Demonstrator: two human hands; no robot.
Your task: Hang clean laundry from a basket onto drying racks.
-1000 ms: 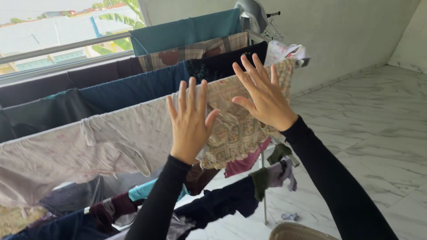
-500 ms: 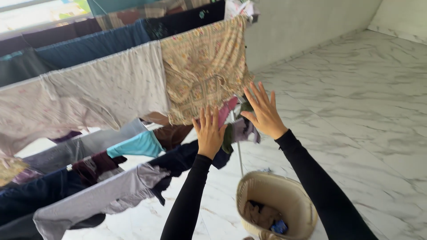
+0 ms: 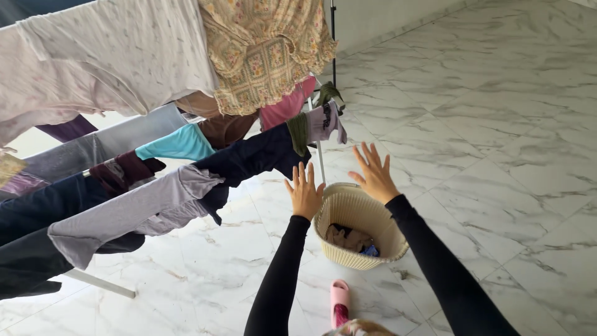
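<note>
Cream wicker basket sits on the marble floor; I count one, with a few clothes inside. My left hand and right hand hover above its rim, fingers spread, empty. One pink slipper lies below it; one drying rack stands left.

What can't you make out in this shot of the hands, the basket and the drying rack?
Head view only:
- Laundry basket contents: a crumpled brown and blue heap, too small to identify; the right hand covers its far rim.
- Drying rack frame: hidden under clothes, cut off left and top.
- Pink slipper: partly cut off below.
</note>
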